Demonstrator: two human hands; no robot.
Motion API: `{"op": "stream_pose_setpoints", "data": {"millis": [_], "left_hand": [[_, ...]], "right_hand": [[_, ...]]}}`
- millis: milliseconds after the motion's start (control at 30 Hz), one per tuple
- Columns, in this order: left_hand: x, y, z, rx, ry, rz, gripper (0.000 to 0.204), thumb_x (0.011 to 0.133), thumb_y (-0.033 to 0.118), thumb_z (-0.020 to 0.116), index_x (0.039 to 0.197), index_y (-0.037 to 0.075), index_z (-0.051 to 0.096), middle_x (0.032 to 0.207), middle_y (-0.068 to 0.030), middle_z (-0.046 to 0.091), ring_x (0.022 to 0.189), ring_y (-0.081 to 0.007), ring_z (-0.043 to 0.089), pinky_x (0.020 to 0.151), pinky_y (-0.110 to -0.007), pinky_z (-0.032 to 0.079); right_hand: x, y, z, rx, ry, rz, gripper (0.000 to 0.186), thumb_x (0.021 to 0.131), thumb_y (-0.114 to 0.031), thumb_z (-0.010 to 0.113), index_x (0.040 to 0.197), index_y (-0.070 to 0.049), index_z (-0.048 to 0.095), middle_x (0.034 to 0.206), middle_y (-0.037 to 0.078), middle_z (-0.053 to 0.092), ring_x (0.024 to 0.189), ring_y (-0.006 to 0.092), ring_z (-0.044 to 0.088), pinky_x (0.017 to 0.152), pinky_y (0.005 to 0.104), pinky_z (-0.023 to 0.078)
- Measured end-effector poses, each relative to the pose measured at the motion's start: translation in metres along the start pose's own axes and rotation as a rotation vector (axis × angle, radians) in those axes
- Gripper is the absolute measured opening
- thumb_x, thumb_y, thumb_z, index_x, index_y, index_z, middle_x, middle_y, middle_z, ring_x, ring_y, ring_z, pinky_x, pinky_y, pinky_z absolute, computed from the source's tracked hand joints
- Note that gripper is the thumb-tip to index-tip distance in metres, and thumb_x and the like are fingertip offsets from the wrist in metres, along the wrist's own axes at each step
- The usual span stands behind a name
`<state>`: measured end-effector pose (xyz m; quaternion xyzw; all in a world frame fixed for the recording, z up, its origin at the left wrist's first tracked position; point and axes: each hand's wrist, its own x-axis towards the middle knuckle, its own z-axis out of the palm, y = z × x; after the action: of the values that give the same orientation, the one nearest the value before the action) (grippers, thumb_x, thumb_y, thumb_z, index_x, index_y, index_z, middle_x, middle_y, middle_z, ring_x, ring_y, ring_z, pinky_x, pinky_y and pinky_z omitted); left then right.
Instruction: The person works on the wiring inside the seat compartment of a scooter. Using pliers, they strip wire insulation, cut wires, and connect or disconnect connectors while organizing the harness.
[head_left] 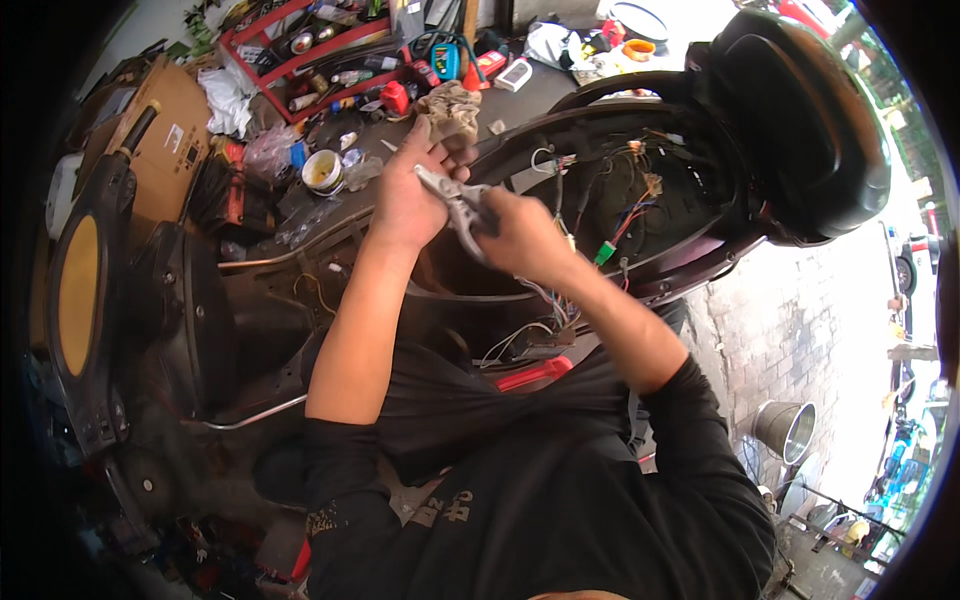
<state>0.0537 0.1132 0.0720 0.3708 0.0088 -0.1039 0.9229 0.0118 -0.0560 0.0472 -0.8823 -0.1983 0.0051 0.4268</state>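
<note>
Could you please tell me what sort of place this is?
Probably a scooter repair workshop: a partly stripped scooter with exposed wiring, a red rack cluttered with bottles, and pliers in the right hand.

The pliers (pixel 460 205) are over the scooter (pixel 690 180), the rack (pixel 257 80) behind to the left, the bucket (pixel 774 427) at right.

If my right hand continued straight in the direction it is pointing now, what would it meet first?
Most likely your left hand, with the grey pliers-like tool in your right hand leading. Whether the tool already touches the palm is unclear from this view.
</note>
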Motion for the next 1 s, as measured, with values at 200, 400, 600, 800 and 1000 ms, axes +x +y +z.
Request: {"op": "stream_pose_setpoints", "data": {"millis": [200,400,600,800,1000], "left_hand": [[0.054,-0.062,0.027,0.588,0.125,0.197,0.057,0.092,0.053,0.066,0.117,0.002,0.063,0.11,-0.0087,0.065,0.102,-0.0147,0.059,0.09,-0.031,0.045],[0.09,-0.143,-0.012,0.929,0.148,-0.05,0.053,0.083,0.035,0.081,0.116,0.0,0.06,0.103,-0.0071,0.064,0.092,-0.0132,0.058,0.079,-0.03,0.049],[0.111,-0.159,-0.011,1.077,0.215,0.054,0.037,0.083,0.03,0.081,0.098,-0.001,0.069,0.089,-0.0031,0.068,0.077,-0.0124,0.06,0.069,-0.031,0.05],[0.117,-0.152,-0.027,0.744,0.18,-0.081,0.022,0.087,0.018,0.073,0.099,-0.001,0.073,0.088,-0.0028,0.071,0.078,-0.0146,0.063,0.073,-0.03,0.05],[0.118,-0.149,-0.014,0.606,0.158,-0.138,0.022,0.086,0.024,0.077,0.09,0.002,0.074,0.079,0.0003,0.067,0.067,-0.0077,0.055,0.061,-0.027,0.044]], "right_hand": [[0.007,0.047,-0.163,-0.61,0.306,-0.064,0.039,0.079,-0.025,0.073,0.108,-0.002,0.064,0.104,0.018,0.068,0.098,0.0369,0.066,0.083,0.0418,0.054],[0.015,0.081,-0.182,-1.169,-0.098,0.188,0.042,0.072,-0.029,0.072,0.103,-0.002,0.063,0.102,0.016,0.068,0.1,0.0312,0.068,0.086,0.0409,0.056],[0.033,0.083,-0.143,-1.177,-0.126,0.151,0.034,0.075,-0.022,0.069,0.104,-0.003,0.068,0.104,0.015,0.07,0.097,0.0271,0.071,0.078,0.0359,0.057],[0.055,0.045,-0.145,-1.26,-0.304,0.172,0.026,0.076,-0.024,0.069,0.096,-0.01,0.076,0.101,0.009,0.074,0.096,0.0247,0.072,0.074,0.0387,0.058],[0.068,0.046,-0.135,-1.28,-0.444,0.235,0.028,0.074,-0.023,0.067,0.095,-0.008,0.077,0.104,0.014,0.074,0.097,0.0264,0.072,0.079,0.0368,0.058]]}}
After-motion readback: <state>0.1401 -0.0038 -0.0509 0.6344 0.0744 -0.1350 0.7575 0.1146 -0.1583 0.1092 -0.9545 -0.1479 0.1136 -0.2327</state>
